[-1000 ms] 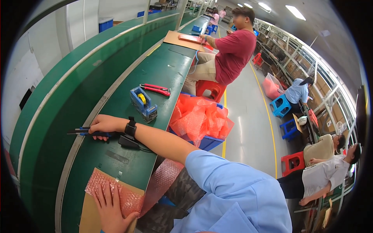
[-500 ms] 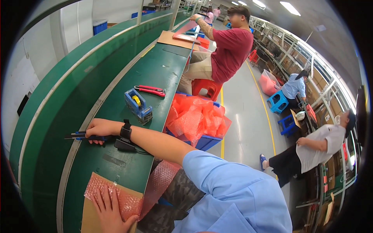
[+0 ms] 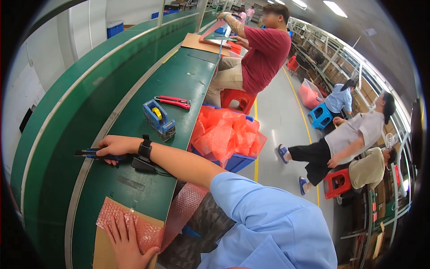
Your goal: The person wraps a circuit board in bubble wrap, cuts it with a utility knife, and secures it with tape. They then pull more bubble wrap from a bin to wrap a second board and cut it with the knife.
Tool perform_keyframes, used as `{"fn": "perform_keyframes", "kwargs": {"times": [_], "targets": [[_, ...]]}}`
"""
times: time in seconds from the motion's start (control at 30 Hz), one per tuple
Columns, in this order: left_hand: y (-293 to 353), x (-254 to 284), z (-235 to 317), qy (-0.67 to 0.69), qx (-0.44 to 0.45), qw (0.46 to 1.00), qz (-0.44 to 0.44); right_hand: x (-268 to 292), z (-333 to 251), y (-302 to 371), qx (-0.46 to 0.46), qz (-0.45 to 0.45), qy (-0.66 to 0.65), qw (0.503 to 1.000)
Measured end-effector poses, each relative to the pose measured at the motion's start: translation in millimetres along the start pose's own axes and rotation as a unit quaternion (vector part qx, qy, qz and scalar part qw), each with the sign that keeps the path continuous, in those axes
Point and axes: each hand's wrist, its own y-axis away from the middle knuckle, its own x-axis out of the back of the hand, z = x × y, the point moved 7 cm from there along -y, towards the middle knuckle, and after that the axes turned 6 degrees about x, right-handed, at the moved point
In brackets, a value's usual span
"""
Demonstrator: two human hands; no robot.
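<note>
My left hand lies flat with fingers spread on pink bubble wrap. Beneath the wrap is a sheet of brown cardboard, on the near part of the green bench. Farther along, my right hand is closed round a blue and black utility knife, its tip pointing left across the bench's metal edge. A black band with a small dark box is at my right wrist. More bubble wrap hangs off the bench over my lap.
Beyond my right hand are a blue tape dispenser and a red utility knife. A blue crate holds crumpled pink bubble wrap beside the bench. A co-worker in a red shirt sits farther along; another person walks the aisle.
My hands have barely moved. The person in the aisle has stepped leftward and farther off, revealing someone seated on a red stool. The red-shirted co-worker now holds a flat green piece.
</note>
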Motion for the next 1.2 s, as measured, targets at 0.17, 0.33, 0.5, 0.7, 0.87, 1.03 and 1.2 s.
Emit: {"fn": "perform_keyframes", "kwargs": {"times": [0.17, 0.33, 0.5, 0.7, 0.87, 1.03, 1.2], "targets": [[0.9, 0.4, 1.2, 0.011, -0.01, 1.0, 0.023, -1.2, 2.9, 0.2, 0.022, -0.012, -0.013, 1.0], [0.5, 2.1, -0.1, 0.013, -0.001, 1.0, 0.004, -2.0, 1.1, 2.0, 0.017, -0.023, 0.012, 1.0], [-0.6, -1.0, 0.0, -0.002, 0.015, 1.0, -0.017, -2.1, -1.9, 3.9, 0.015, -0.031, 0.037, 0.999], [1.3, -1.8, -1.6, 0.026, -0.005, 1.0, 0.011, -4.2, -3.3, 6.5, 0.021, -0.035, 0.039, 0.998], [-1.4, 1.0, 0.7, 0.016, 0.005, 1.0, -0.01, -1.4, -2.3, 4.5, 0.018, -0.031, 0.05, 0.998], [0.7, 1.1, 1.5, 0.022, 0.007, 1.0, -0.008, -2.4, -4.4, 6.8, 0.017, -0.029, 0.046, 0.998], [-0.1, 3.3, -0.3, 0.017, 0.017, 0.999, -0.026, -3.4, -7.6, 5.5, 0.02, -0.03, 0.039, 0.999]]}}
